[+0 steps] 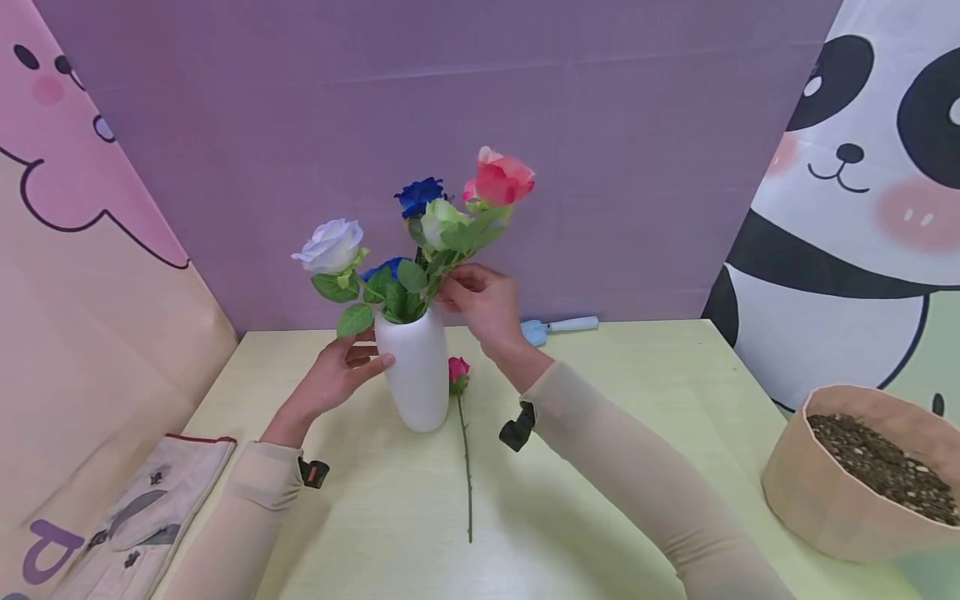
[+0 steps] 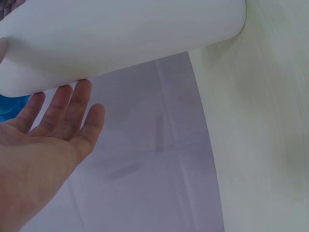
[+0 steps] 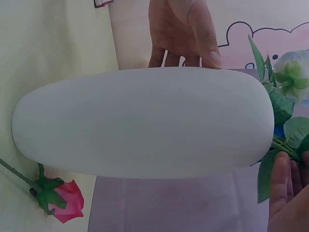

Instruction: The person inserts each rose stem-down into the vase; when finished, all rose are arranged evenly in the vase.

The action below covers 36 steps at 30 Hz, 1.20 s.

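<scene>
A white vase (image 1: 416, 375) stands on the table, slightly tilted, holding artificial roses: a white rose (image 1: 330, 246), a blue rose (image 1: 418, 197), a lower blue one (image 1: 384, 268), a pale green one (image 1: 441, 221) and a pink rose (image 1: 501, 177). My left hand (image 1: 337, 375) steadies the vase's upper left side, thumb in front, fingertips (image 2: 83, 89) touching behind. At the vase mouth my right hand (image 1: 487, 308) pinches green stems (image 3: 285, 145); which flower they belong to is partly hidden by leaves. One deep-pink rose (image 1: 458, 375) lies on the table right of the vase.
Near the table's back edge lies a light-blue hand trowel (image 1: 573, 324). A tan fabric pot (image 1: 825, 483) with dark soil is at the right. On the left rests a folded grey printed cloth (image 1: 157, 508) with red edging. A purple backdrop (image 1: 637, 167) rises behind.
</scene>
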{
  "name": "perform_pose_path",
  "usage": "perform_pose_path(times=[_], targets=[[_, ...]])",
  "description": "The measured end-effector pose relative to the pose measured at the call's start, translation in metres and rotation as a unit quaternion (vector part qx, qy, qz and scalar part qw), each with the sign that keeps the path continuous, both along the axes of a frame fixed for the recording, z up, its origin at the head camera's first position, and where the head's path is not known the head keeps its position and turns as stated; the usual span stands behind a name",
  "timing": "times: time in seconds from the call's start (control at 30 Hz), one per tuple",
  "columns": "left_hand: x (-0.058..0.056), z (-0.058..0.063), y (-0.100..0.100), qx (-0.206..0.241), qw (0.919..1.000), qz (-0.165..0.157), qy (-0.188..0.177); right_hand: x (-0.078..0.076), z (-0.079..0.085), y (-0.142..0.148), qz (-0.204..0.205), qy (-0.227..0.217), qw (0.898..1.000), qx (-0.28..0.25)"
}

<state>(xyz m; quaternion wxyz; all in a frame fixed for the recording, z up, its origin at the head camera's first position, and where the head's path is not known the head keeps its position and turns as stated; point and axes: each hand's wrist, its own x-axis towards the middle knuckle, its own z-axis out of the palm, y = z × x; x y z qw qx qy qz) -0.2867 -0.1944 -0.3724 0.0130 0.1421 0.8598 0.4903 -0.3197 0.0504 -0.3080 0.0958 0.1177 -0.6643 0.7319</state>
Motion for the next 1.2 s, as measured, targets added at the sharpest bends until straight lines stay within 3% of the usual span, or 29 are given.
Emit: perform_pose_path(times=[0.37,0.7,0.97,1.2], targets=[[-0.001,0.000,0.000,0.001,1.0000,0.000,0.003,0.000,0.002,0.000,-0.003,-0.004,1.000,-0.014],[0.000,-0.001,-0.002,-0.012,0.9998,-0.003,0.015,-0.001,-0.002,-0.008,0.013,-0.039,0.998,0.042],[0.001,0.000,-0.002,-0.011,0.9997,-0.008,0.020,0.000,-0.002,-0.006,0.006,-0.039,0.999,0.023],[0.002,0.000,-0.001,-0.010,0.9999,-0.003,0.012,-0.004,-0.009,-0.010,-0.002,-0.022,0.997,0.079]])
